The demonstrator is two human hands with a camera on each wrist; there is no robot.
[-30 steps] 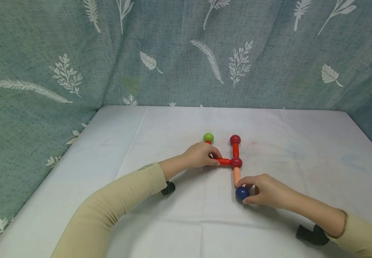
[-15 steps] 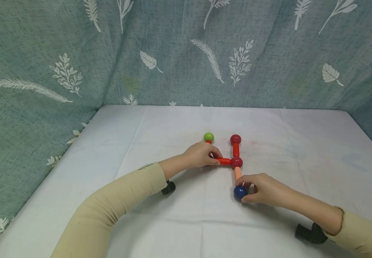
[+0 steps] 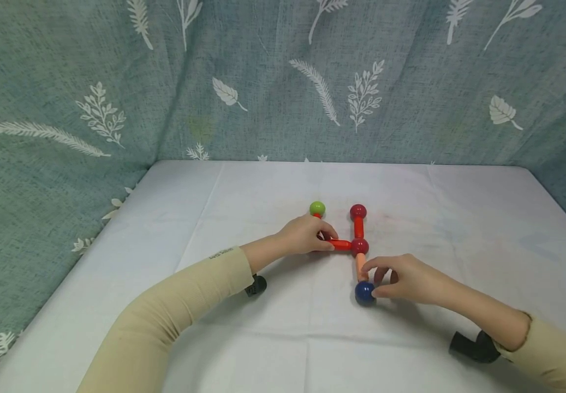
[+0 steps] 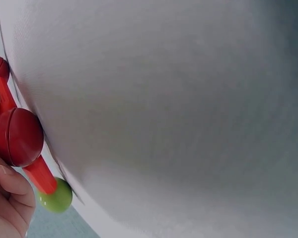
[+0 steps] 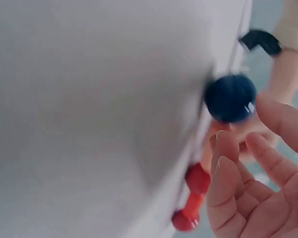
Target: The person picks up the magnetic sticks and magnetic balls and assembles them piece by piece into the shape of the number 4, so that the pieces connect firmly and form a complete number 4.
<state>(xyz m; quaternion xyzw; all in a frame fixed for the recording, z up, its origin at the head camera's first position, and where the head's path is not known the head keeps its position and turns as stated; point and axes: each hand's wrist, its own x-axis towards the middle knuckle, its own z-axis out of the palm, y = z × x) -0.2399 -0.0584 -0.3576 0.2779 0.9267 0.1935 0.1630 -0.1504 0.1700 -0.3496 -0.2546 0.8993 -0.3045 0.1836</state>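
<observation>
A flat figure of balls and rods lies on the white cloth. My left hand [image 3: 307,236] holds its left corner, where a dark red ball [image 4: 21,137] shows between thumb and fingers in the left wrist view. From that ball one red rod [image 4: 40,174] runs to a green ball [image 3: 317,208], another red rod [image 3: 341,245] to a middle red ball [image 3: 359,246]. Beyond the middle ball stands a far red ball [image 3: 358,212]; a peach rod [image 3: 360,266] joins it to a blue ball [image 3: 364,293]. My right hand [image 3: 407,279] has its thumb at the blue ball's edge, fingers loosely bent and off the ball.
Black wrist-mounted pieces sit under both forearms, one at the left sleeve [image 3: 256,285] and one at the right [image 3: 474,346]. A leaf-patterned green curtain [image 3: 273,109] hangs behind and to the sides of the white-covered table [image 3: 243,349].
The blue ball shifted slightly left, in line with the peach rod. My right hand's fingers then loosened from the ball and lifted a little. The left hand stayed still.
</observation>
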